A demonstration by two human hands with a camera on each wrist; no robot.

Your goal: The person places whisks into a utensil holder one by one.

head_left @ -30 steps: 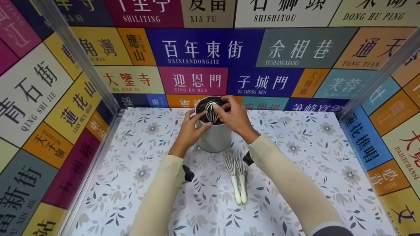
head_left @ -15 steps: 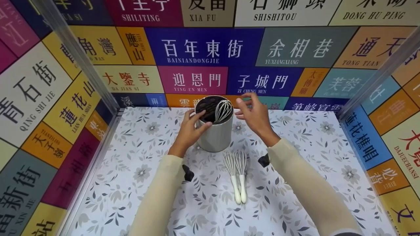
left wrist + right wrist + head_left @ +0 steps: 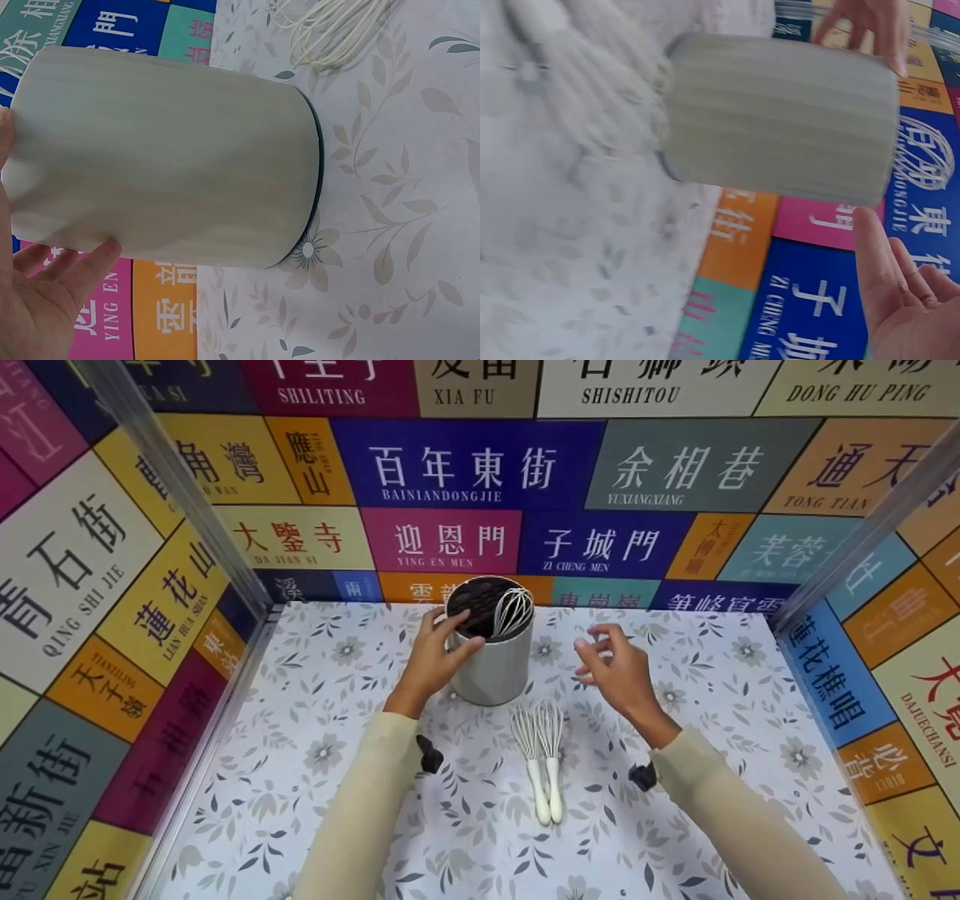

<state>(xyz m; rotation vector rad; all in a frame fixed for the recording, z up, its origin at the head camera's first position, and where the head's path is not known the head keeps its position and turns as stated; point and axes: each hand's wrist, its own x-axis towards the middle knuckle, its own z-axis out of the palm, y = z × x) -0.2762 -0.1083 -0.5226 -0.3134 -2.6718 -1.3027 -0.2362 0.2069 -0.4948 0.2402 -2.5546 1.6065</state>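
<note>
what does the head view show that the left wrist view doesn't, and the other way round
Only the head view: the right hand, the whisk standing in the pot, and the handles of the two whisks on the table.

Only the left wrist view, clearly: the dark edge at the pot's base.

Both: the left hand at the pot, wire loops beside it, flowered cloth and lettered wall.

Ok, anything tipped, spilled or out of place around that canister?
Nothing stands out: the canister is upright, the whisk inside merely tilts sideways, and the other two whisks lie side by side on the tabletop.
</note>
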